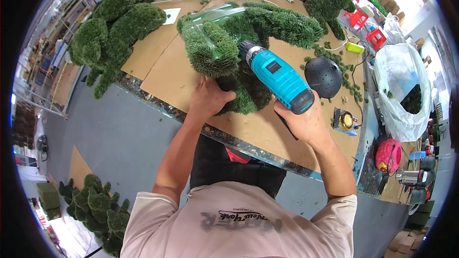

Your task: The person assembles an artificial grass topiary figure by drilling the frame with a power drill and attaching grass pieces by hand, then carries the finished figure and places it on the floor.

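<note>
one bare left hand (pixel 210 96) braces the shaggy green artificial-foliage piece (pixel 210 50) at its near underside, its fingers curled in close on it and the thumb against a dark part below the needles; the fingertips are hidden, so i cannot tell how firm the hold is. such a low grip probably keeps the piece from shifting under the tool. the bare right hand (pixel 306 118) has its fingers wrapped round the handle of a teal-and-black cordless drill (pixel 277 76), whose chuck points away from the body, toward the foliage (whether a finger presses the trigger is out of sight beneath the housing). the foliage piece lies near the front edge of the brown cardboard-covered worktop (pixel 167 67), likely so both arms reach it without stretching; the cardboard presumably shields the surface. a black perforated dome (pixel 323 77) sits just right of the drill, handy yet beside the foliage rather than under it. the dense green foliage figures (pixel 117 33) stand off to the left, which leaves the left arm room, and a white plastic bag (pixel 399 114) at the right holds green bits together.
</note>
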`<state>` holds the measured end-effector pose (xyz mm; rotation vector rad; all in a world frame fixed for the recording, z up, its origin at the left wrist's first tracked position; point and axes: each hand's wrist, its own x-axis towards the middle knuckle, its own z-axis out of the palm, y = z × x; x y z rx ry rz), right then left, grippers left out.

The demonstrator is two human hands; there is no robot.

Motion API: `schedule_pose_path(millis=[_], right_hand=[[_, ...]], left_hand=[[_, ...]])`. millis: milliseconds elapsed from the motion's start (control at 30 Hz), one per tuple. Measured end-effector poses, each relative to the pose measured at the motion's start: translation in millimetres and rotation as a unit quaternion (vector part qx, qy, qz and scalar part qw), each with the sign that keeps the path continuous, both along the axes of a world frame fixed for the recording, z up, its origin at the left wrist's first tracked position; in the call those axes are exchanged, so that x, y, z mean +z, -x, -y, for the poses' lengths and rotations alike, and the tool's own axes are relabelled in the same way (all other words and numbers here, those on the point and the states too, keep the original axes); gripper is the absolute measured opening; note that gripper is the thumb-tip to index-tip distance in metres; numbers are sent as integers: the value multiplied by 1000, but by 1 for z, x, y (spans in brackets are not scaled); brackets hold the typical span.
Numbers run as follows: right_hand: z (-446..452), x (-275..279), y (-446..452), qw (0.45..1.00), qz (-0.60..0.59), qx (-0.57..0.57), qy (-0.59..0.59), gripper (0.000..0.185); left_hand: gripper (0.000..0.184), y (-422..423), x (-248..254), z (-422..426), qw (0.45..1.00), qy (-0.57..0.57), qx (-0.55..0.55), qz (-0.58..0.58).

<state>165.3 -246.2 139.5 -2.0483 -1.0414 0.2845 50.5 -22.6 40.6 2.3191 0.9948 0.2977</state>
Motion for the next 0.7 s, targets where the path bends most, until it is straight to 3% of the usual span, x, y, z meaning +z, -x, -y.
schedule_pose_path(millis=[167,267,367,567,700], right_hand=[[-14,41,4,990,93,28,103,37],[-22,51,6,985,131,55,95,39],[-32,63,16,971,172,37,160,37],[-40,76,23,960,207,55,181,26],[-51,68,17,949,246,70,186,23]], left_hand=[[89,2,4,-4,998,52,-7,16],[82,5,7,-8,992,106,-47,46],[80,-2,-18,-13,996,70,-39,47],[87,-16,-74,-29,997,-9,-36,62],[91,-12,-72,-30,997,9,-35,63]])
